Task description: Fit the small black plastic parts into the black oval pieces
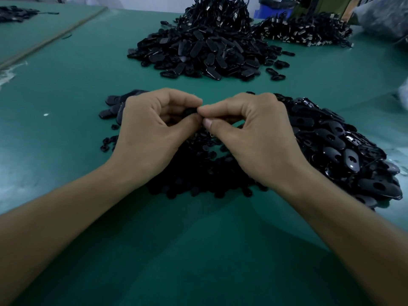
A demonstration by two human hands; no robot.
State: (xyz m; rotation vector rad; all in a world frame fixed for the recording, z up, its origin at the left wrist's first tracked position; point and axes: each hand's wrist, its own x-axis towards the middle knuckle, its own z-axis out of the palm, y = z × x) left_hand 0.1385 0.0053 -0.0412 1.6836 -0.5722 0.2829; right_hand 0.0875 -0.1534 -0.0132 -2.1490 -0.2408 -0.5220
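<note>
Left hand, right hand, fingers pinching small black part together, oval pile alongside, larger heap beyond

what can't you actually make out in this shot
Head view:
- black piece: mostly covered by the left hand and right hand pinching it; fit unclear.
- pile of small parts: partly under the wrists, dark, shapes indistinct.
- blue container: cut off by the top edge.

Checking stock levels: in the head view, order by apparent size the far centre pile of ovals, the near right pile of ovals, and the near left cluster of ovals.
Far centre pile and near right pile: look alike; nearness to camera leaves them unranked.
Smallest: near left cluster, partly hidden.
</note>
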